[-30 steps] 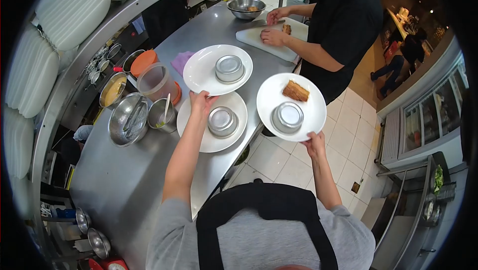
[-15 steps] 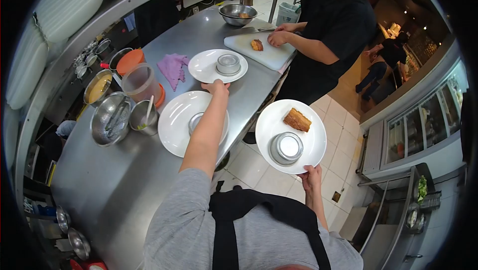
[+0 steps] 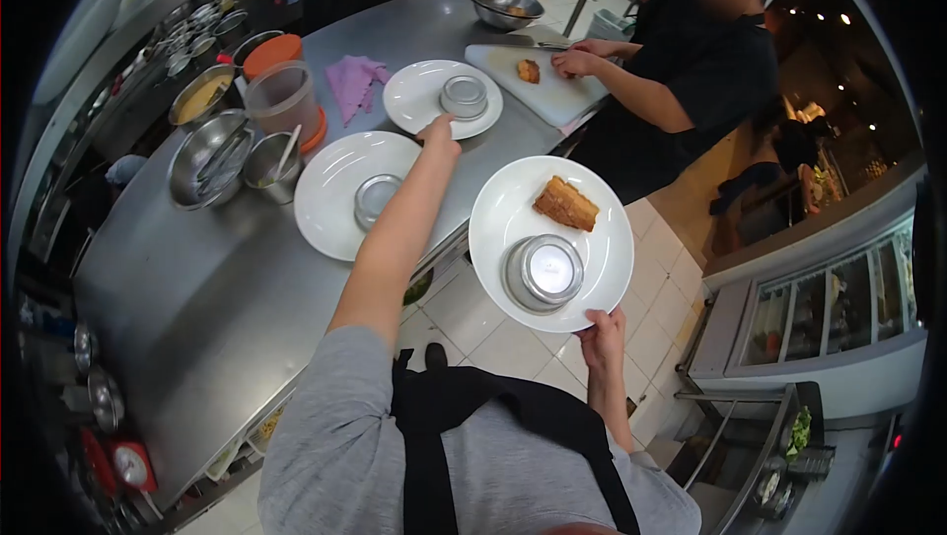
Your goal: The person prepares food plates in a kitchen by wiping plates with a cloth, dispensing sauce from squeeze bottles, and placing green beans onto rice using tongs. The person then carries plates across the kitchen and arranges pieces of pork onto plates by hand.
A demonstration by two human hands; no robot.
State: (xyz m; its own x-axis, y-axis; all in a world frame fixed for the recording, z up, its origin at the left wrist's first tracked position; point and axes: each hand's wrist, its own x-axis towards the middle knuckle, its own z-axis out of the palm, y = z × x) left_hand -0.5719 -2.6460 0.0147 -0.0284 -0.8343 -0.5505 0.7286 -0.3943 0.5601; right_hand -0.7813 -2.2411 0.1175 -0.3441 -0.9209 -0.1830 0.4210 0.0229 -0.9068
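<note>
My right hand [image 3: 602, 336] grips the lower rim of a white plate [image 3: 493, 175], held off the table over the floor. On that plate sit a browned, crusty slab of food [image 3: 566, 204] and a round metal mould [image 3: 545, 270]. My left hand [image 3: 440, 133] is closed at the near rim of a second white plate [image 3: 409, 91] on the steel table; its fingertips are partly hidden. This plate carries another metal mould [image 3: 464, 96]. Under my left forearm lies a larger white plate [image 3: 321, 195] with a metal mould [image 3: 375, 202], partly covered by the arm.
A co-worker in black handles food [image 3: 529, 71] on a white cutting board [image 3: 552, 99], beside a steel bowl [image 3: 505, 8]. Left of the plates are a purple cloth [image 3: 355, 83], a clear plastic container [image 3: 281, 96] and several metal bowls. A red scale [image 3: 131, 466] stands lower left.
My view has shifted. The plate in my right hand has come a little up and left, nearer the table edge. My left hand stays at the other plate's rim.
</note>
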